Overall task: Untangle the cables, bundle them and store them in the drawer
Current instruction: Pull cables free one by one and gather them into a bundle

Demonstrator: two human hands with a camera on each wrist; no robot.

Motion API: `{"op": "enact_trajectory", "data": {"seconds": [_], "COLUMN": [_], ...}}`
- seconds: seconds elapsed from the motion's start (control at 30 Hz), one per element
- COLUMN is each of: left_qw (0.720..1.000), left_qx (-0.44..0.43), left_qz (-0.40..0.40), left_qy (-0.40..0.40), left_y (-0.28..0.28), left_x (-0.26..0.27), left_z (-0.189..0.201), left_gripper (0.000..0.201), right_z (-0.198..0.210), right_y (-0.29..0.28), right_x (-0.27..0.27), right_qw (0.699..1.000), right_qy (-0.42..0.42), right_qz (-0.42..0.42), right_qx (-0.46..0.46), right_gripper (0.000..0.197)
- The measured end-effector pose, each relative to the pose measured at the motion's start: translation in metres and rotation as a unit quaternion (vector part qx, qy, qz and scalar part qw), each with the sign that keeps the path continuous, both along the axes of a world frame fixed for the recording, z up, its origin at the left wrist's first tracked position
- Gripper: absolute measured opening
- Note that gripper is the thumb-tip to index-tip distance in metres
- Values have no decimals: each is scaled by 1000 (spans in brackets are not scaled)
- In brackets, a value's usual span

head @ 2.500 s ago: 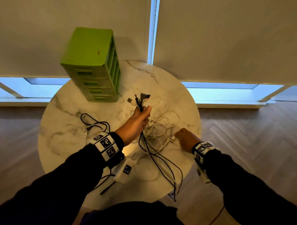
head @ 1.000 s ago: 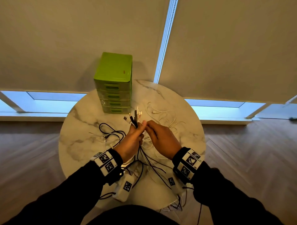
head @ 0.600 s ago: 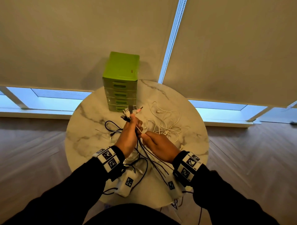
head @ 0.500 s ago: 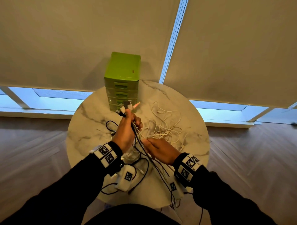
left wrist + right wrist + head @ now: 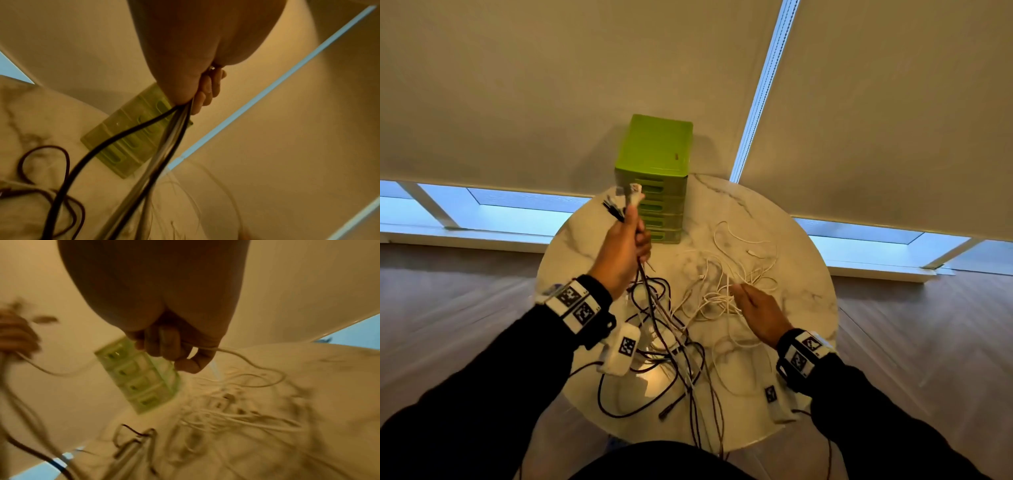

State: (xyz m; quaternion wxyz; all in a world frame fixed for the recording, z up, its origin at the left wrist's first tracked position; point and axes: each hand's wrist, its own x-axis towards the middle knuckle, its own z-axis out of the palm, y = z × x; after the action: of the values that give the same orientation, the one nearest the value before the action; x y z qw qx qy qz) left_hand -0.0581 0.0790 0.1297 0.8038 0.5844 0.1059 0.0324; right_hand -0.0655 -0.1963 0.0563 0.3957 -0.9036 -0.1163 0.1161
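Marble-patterned and round, the counter (image 5: pixel 801 260) carries everything. Nearest the person, dark cables (image 5: pixel 681 356) loop across its near edge, some trailing over it; their count cannot be told in the tangle. They rise steeply from there, long axis running up and away, into the left hand (image 5: pixel 621 250), which is raised above the counter with its fingers (image 5: pixel 207 91) curled tight round the bunch. Several plug ends (image 5: pixel 631 200), dark and white, stick up past its thumb. Right of that hand, the right hand (image 5: pixel 758 310) hangs low over a loose heap of white cables (image 5: pixel 726 274) with one white strand (image 5: pixel 236 352) pinched in its curled fingers. Beyond the left hand stands one green drawer unit (image 5: pixel 659 178), upright, five drawer fronts counted, all closed.
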Motion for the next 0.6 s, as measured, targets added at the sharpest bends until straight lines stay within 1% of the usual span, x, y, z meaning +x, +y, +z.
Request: {"op": "enact_trajectory", "data": {"seconds": [0.03,0.1,0.17,0.2,0.23,0.27,0.33,0.4,0.5,0.6], "left_qw": [1000,997,991,990,990,993,998,995,991,990], "left_qx": [20,66,117,124,115,87,-8,-88,-129,-137], "left_qz": [-13,-25,-23,-21,-17,-14,-15,-15,3,32], "left_qy": [10,34,60,68,75,77,60,37,16,10], "left_y": [-9,-26,-40,-45,-49,-52,-56,-56,-43,-20], "left_x": [-4,-11,-12,-12,-10,-8,-5,-3,6,17], "left_z": [-6,-12,-15,-14,-14,-12,-5,3,8,11], "left_gripper": [38,40,46,49,50,47,35,29,29,30], "right_z": [12,35,48,52,53,54,53,50,36,13], "right_y": [13,40,63,72,78,83,85,82,63,31], "right_x": [2,-1,-5,-8,-9,-10,-10,-9,-6,-6], "right_qw": [1000,998,995,992,987,984,983,983,980,973], "right_qy": [-15,-29,-49,-68,-85,-93,-77,-49,-11,53], "right_qz": [2,35,85,110,133,149,169,177,198,223], "right_qx": [27,52,28,8,-7,-16,-8,4,-2,-3], "right_gripper": [36,37,34,31,27,24,22,24,36,38]}}
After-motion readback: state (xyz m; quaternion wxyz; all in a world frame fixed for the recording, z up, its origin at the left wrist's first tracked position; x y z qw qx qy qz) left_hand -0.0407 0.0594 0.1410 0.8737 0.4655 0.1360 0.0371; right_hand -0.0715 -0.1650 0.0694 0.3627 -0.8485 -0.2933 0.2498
